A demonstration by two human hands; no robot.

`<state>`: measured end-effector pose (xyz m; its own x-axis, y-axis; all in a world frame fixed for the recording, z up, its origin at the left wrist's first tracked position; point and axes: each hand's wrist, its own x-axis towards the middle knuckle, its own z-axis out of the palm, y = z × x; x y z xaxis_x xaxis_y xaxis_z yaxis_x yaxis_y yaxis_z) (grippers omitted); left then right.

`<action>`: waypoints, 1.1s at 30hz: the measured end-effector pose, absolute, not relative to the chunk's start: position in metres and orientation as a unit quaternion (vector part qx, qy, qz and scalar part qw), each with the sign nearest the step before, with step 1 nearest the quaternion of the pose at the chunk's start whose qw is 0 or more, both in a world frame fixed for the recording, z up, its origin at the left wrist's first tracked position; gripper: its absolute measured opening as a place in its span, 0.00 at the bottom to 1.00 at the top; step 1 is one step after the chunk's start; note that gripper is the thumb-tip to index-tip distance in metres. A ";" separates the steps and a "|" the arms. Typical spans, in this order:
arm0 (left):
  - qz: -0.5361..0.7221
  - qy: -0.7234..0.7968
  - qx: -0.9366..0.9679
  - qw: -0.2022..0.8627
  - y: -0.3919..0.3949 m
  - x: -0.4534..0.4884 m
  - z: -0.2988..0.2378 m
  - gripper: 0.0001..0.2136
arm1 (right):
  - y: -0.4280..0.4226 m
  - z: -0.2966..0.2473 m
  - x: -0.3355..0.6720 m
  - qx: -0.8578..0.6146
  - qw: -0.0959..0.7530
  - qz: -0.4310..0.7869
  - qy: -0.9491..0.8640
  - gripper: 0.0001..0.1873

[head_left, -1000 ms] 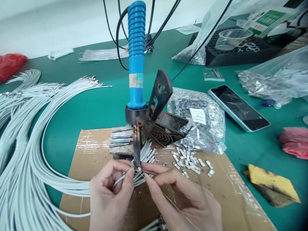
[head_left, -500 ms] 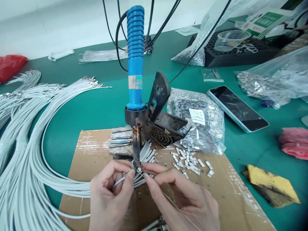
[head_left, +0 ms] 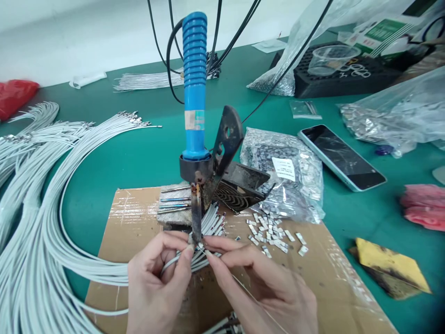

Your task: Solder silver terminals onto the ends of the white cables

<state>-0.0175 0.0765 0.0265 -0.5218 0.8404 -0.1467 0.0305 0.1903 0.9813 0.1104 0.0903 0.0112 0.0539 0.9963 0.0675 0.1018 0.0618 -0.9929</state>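
A soldering iron point(head_left: 194, 88) with a ribbed blue handle is clamped upright in a dark metal stand point(head_left: 227, 139), tip pointing down. Just below the tip, my left hand point(head_left: 160, 278) is closed in a pinch on the end of a white cable point(head_left: 170, 263). A small shiny piece sits at that end, largely hidden by fingers. Thin solder wire point(head_left: 243, 287) runs from the pinched fingers of my right hand point(head_left: 264, 283) up to the same spot. Both hands' fingertips are almost together, and the wire's tip meets the joint beneath the iron. More cable ends point(head_left: 213, 222) lie behind them.
Thick bundles of white cable point(head_left: 52, 222) fill the left side. Small metal tabs point(head_left: 273, 234) are scattered on the cardboard point(head_left: 333, 278), beside a clear bag point(head_left: 285, 176). A phone point(head_left: 344, 157), a scorched yellow sponge point(head_left: 389, 269) and a black tray point(head_left: 333, 79) stand right.
The view has shifted very slightly. Both hands keep their pinch under the iron tip, with almost no visible movement.
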 end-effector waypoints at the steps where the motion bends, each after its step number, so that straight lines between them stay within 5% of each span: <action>1: 0.551 0.675 0.320 0.371 0.077 -0.017 0.026 0.05 | 0.090 0.011 0.110 -0.521 0.507 0.444 -0.524 0.09; 33: 0.540 0.678 0.330 0.375 0.076 -0.020 0.025 0.05 | 0.088 0.011 0.108 -0.533 0.490 0.458 -0.516 0.10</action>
<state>-0.0197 0.0760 0.0249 -0.5005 0.8521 -0.1527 0.0421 0.2001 0.9789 0.1084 0.0881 0.0113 0.0489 0.9986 0.0181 0.1005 0.0131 -0.9949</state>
